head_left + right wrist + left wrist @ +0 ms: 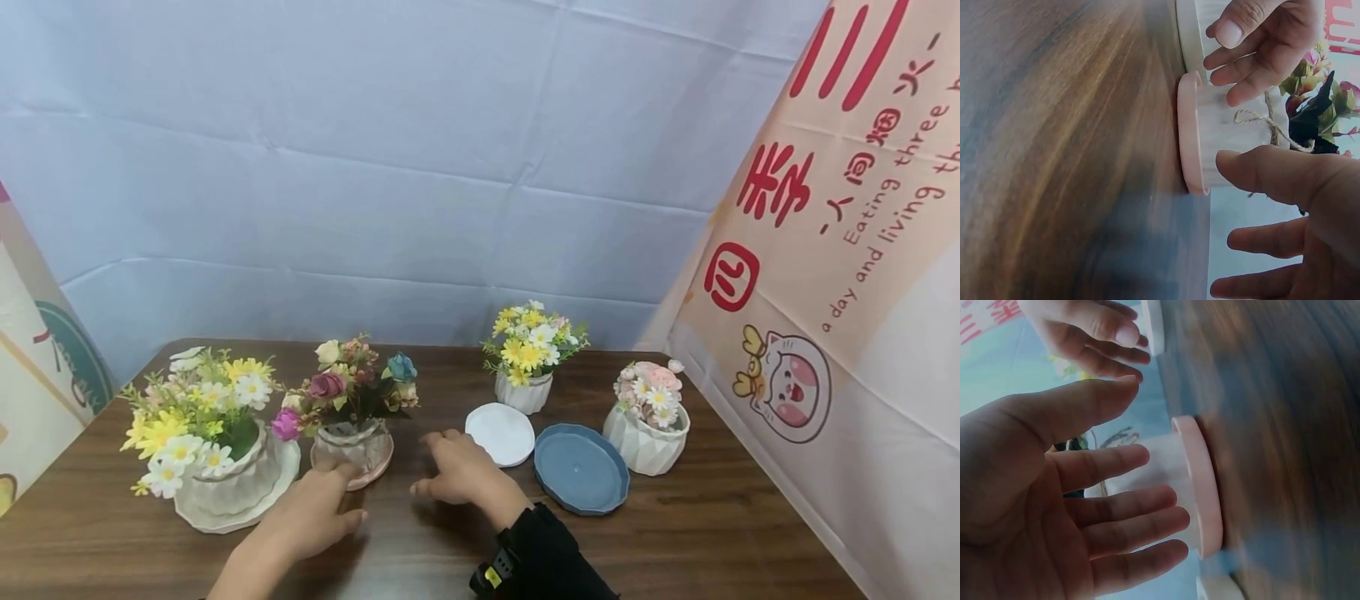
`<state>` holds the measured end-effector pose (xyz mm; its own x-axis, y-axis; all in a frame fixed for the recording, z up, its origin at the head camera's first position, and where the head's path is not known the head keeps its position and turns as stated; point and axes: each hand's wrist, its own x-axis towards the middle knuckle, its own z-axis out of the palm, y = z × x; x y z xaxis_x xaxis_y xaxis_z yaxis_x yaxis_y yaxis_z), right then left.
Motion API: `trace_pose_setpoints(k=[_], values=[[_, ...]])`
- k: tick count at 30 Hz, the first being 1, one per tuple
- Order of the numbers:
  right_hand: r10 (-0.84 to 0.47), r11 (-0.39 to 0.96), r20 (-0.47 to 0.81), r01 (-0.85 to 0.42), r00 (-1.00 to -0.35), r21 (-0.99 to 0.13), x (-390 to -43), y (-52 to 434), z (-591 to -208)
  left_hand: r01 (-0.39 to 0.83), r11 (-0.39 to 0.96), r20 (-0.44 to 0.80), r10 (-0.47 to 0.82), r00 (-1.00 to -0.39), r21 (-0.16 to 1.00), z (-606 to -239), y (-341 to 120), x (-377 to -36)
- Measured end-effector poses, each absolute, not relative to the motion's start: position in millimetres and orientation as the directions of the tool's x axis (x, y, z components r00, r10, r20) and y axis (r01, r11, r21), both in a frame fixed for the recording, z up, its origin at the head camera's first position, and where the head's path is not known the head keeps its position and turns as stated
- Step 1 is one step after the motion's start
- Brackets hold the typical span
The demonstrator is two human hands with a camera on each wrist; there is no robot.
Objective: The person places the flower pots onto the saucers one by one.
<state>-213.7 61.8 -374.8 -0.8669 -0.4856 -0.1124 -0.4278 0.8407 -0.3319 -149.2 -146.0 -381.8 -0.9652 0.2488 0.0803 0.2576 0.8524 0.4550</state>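
Observation:
A white flower pot (351, 448) tied with twine stands on a pink saucer (377, 475), holding purple, cream and blue artificial flowers (352, 379). My left hand (311, 508) is at its near left side, fingers extended and thumb apart; in the left wrist view the fingers (1138, 509) overlap the pot, and I cannot tell whether they touch it. To the pot's right, my right hand (465, 471) is spread, holding nothing. The right wrist view shows its thumb (1254, 169) in front of the pot and the pink saucer (1190, 134) flat on the table.
At left, a pot of yellow and white flowers (217, 408) stands on a white saucer (288, 475). A white saucer (500, 433) and blue saucer (581, 468) lie right of my right hand. Two more potted flowers, yellow-white (528, 346) and pink (651, 387), stand behind and right.

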Motion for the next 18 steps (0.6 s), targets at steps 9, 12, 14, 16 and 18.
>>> trace_pose_setpoints(k=[9,12,14,16,18], values=[[-0.443,0.852,-0.136,-0.369,-0.886,-0.371,-220,81,-378,0.271,0.870,0.105,0.250,-0.963,0.411,-380,-124,-154],[-0.433,0.855,-0.131,-0.360,-0.892,-0.374,-222,88,-378,0.285,0.876,0.119,0.259,-0.959,0.389,-380,-116,-156],[-0.424,0.860,-0.125,-0.356,-0.897,-0.366,-223,92,-377,0.292,0.882,0.132,0.261,-0.956,0.369,-381,-112,-157],[-0.410,0.870,-0.110,-0.353,-0.905,-0.344,-225,95,-378,0.308,0.888,0.161,0.268,-0.950,0.342,-381,-108,-159],[-0.389,0.883,-0.091,-0.342,-0.917,-0.322,-227,98,-379,0.324,0.889,0.187,0.276,-0.943,0.322,-381,-104,-161]])
